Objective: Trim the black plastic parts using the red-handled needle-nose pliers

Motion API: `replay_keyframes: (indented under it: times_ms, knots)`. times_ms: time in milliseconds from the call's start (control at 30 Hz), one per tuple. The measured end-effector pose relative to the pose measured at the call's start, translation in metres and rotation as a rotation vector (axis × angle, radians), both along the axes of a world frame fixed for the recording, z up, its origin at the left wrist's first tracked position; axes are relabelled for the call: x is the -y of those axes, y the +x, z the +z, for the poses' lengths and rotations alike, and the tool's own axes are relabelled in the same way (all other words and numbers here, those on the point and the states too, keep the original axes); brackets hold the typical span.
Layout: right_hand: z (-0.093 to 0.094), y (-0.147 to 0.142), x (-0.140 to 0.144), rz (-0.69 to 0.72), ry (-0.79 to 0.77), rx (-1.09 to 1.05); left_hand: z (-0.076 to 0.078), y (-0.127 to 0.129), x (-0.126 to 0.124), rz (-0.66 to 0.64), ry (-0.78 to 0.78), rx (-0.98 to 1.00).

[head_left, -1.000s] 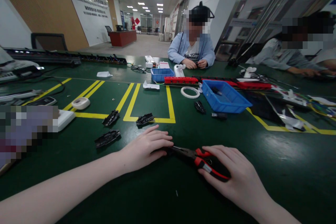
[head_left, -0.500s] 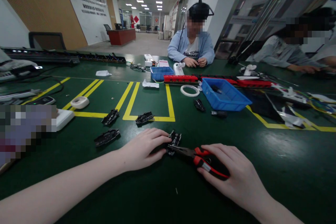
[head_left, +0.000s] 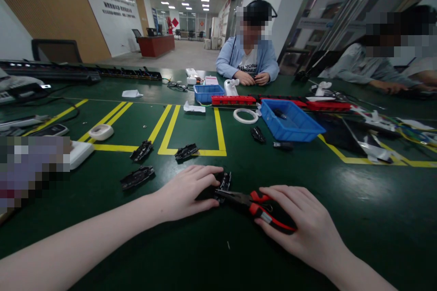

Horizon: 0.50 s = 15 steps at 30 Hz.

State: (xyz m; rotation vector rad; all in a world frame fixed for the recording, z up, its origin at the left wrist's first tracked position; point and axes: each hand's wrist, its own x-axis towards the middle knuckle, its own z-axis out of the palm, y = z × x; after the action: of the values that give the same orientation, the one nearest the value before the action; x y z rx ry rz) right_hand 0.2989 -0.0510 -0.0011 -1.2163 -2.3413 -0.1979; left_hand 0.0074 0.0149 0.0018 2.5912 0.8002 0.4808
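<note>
My left hand (head_left: pixel 191 191) grips a small black plastic part (head_left: pixel 224 183) against the green table, its fingers along the part's left side. From the right, my right hand (head_left: pixel 297 213) is wrapped round the red and black handles of needle-nose pliers (head_left: pixel 254 202). The pliers' jaws reach onto the lower half of the part; whether they pinch it I cannot tell. Similar black parts lie beyond my left hand: one (head_left: pixel 137 177) nearest my forearm, another (head_left: pixel 141 151) behind it, and a third (head_left: pixel 186 152) by the yellow tape.
A blue bin (head_left: pixel 292 120) holds a dark piece, with two black pieces in front of it. Behind are a white tape roll (head_left: pixel 246 116), a smaller blue bin (head_left: pixel 208 93) and red strips (head_left: pixel 234 100). A person (head_left: pixel 247 61) sits opposite; others sit at right.
The view has shifted slightly. My left hand and the black part have turned a little, and the pliers' tips sit slightly further left across the part. Both grips stay the same.
</note>
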Motion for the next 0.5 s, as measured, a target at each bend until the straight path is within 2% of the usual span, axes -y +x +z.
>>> replay_keyframes:
  times_ms: [100, 233, 500]
  knots:
    - [0.0018, -0.0008, -0.0003, -0.012, -0.033, -0.011, 0.0001, 0.0003, 0.0006, 0.000, 0.011, 0.001]
    - [0.0042, -0.0023, -0.0003, -0.025, -0.109, -0.039, 0.0008, 0.0002, 0.0009, 0.000, -0.063, 0.020]
    - [0.0028, -0.0014, 0.0027, -0.059, -0.333, -0.154, 0.0068, -0.0012, 0.0019, -0.029, -0.168, 0.102]
